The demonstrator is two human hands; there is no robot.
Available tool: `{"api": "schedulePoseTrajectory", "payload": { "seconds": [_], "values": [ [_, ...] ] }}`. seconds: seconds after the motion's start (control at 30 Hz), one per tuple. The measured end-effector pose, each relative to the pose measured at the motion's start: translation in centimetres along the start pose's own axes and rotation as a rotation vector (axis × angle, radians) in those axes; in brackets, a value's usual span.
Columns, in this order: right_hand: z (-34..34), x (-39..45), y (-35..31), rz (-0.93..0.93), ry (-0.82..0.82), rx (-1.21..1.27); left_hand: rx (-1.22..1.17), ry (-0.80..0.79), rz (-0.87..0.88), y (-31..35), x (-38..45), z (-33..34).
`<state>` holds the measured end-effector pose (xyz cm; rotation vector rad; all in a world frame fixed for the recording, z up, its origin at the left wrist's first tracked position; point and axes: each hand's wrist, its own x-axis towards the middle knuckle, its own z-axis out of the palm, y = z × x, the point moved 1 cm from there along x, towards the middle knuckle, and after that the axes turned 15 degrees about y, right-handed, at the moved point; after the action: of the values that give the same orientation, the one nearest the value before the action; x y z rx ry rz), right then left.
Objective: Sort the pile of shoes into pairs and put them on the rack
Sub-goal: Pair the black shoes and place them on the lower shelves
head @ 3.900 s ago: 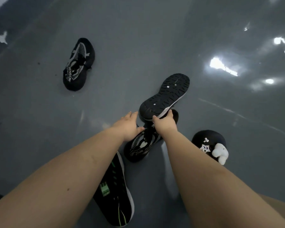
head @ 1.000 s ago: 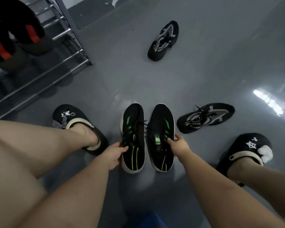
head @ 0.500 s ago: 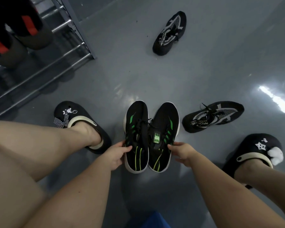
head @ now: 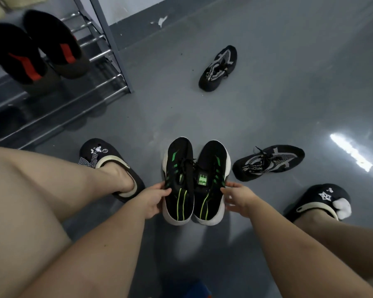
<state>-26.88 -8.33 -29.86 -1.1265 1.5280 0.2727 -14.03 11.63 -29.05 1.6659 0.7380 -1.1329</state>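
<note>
1. I'm in a bare utility or storage room: glossy grey painted floor [head: 267, 108], dark skirting under a pale wall [head: 125, 9].
2. A metal shoe rack [head: 108, 54] stands at the floor's left edge.

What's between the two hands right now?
Head view: the pair of black sneakers with green stripes and white soles, side by side. Left hand grips one, right hand touches the other.
</note>
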Motion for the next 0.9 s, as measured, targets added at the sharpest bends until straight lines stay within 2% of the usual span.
{"api": "schedulePoseTrajectory", "payload": {
  "seconds": [0.2,0.5,0.63,0.9],
  "values": [
    [-1.9,-3.2,-0.9,-0.083,-0.021,0.002,-0.018,-0.071,0.064,0.4,-2.7,-1.3],
    [-3.0,-9.4,-4.4,-0.286,-0.156,-0.023,0.005,-0.14,0.194,2.0,-7.9,-5.3],
    [-1.9,-12.7,-5.7,-0.341,-0.191,-0.007,-0.054,-0.132,0.259,2.5,-10.2,-7.5],
    [0.7,-17.0,-9.7,-0.467,-0.213,-0.131,-0.234,-0.082,0.332,3.4,-13.6,-10.5]
  ]
}}
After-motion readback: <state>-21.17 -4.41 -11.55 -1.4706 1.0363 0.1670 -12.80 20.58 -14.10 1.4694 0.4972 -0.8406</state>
